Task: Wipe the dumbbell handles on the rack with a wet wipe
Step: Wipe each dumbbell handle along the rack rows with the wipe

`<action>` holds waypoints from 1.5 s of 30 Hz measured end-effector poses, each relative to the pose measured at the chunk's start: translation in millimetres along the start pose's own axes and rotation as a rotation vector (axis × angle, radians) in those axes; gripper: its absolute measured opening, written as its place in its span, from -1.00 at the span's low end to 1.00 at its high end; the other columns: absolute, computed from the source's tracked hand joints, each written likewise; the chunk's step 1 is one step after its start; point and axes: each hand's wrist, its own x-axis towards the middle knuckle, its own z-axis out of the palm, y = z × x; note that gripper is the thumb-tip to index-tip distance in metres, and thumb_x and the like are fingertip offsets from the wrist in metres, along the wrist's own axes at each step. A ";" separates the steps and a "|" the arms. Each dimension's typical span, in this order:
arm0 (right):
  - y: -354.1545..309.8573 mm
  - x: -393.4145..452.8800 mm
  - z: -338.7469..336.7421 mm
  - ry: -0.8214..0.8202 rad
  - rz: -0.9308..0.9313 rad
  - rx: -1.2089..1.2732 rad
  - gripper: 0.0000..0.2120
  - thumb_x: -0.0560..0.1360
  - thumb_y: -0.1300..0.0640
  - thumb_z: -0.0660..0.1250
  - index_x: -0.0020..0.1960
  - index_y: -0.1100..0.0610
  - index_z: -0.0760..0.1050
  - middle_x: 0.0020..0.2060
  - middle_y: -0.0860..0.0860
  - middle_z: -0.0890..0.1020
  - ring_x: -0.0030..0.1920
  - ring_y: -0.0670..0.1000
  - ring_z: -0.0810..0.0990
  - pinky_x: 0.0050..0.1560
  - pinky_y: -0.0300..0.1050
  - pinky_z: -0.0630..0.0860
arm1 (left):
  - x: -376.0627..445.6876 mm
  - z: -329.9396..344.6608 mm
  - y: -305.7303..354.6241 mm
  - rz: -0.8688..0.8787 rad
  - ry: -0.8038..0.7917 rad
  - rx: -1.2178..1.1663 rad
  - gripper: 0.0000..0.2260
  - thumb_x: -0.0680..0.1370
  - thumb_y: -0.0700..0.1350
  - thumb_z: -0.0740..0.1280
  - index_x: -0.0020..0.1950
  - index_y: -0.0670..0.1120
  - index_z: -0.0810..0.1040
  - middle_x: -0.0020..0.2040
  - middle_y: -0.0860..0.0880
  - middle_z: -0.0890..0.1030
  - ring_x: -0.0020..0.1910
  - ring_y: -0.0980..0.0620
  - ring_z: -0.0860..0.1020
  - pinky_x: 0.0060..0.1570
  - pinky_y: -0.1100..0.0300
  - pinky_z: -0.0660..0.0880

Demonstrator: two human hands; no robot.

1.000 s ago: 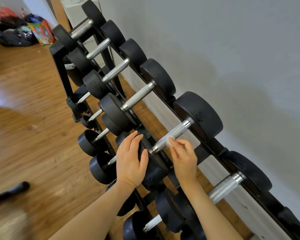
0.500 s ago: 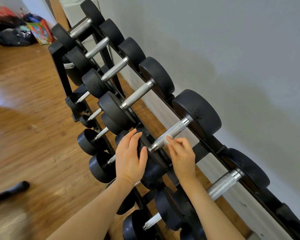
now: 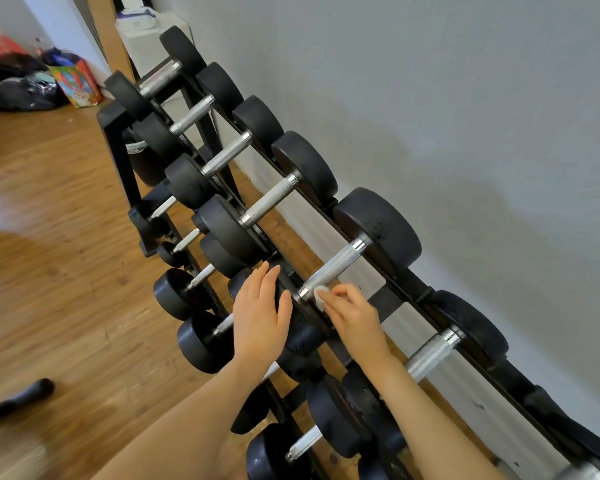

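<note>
A black rack (image 3: 118, 157) along the grey wall carries several black dumbbells with knurled silver handles. My right hand (image 3: 355, 317) pinches a small white wet wipe (image 3: 318, 295) against the near end of one top-row handle (image 3: 333, 268). Flat on that same dumbbell's near black head (image 3: 302, 336) lies my left hand (image 3: 260, 313), fingers together and extended. To the right, another silver handle (image 3: 432, 355) is partly crossed by my right forearm.
Smaller dumbbells (image 3: 179, 294) fill the lower tiers in front. Wooden floor (image 3: 49, 271) stretches to the left, with a black object (image 3: 14, 400) lying on it. Bags and a colourful box (image 3: 78, 83) sit at the far end.
My right hand slid the wipe down the handle toward its near end. The left hand stayed on the dumbbell head. The view shifted slightly.
</note>
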 end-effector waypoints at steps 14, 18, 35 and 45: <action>-23.3 -90.0 -54.2 0.288 0.036 -0.240 -0.77 0.57 0.20 0.33 0.20 0.20 0.59 0.12 -0.02 0.47 0.06 -0.24 0.37 0.15 -0.47 0.37 | -58.9 -19.9 12.1 0.078 -0.195 0.077 -0.52 0.69 0.01 0.12 0.61 0.02 0.13 0.63 -0.05 -0.07 0.60 -0.06 -0.17 0.53 -0.02 -0.01; -33.7 -129.1 -62.1 0.386 0.152 -0.144 -0.77 0.58 0.16 0.30 0.20 0.20 0.57 0.12 -0.06 0.46 0.07 -0.13 0.47 0.11 -0.24 0.53 | -88.5 -18.9 17.9 0.154 -0.306 0.233 -0.49 0.69 0.11 0.07 0.61 -0.01 0.10 0.63 -0.08 -0.16 0.59 -0.08 -0.23 0.51 0.02 0.11; 15.4 -152.4 -92.5 0.617 0.312 0.032 -0.77 0.57 0.24 0.32 0.22 0.17 0.57 0.07 -0.09 0.45 0.01 -0.18 0.51 -0.01 -0.57 0.38 | -131.5 50.6 83.2 0.146 -0.325 0.137 -0.47 0.68 0.13 0.02 0.62 -0.01 0.04 0.63 -0.03 -0.06 0.60 -0.02 -0.12 0.56 -0.01 0.00; 42.8 -119.6 -78.0 0.790 0.301 0.258 -0.75 0.57 0.29 0.31 0.23 0.18 0.58 0.11 0.00 0.57 0.05 -0.36 0.52 -0.02 -0.49 0.46 | -135.4 98.0 85.9 0.097 -0.175 0.084 -0.39 0.60 0.22 -0.10 0.58 -0.01 0.23 0.60 -0.06 0.16 0.59 -0.05 0.08 0.53 -0.07 0.13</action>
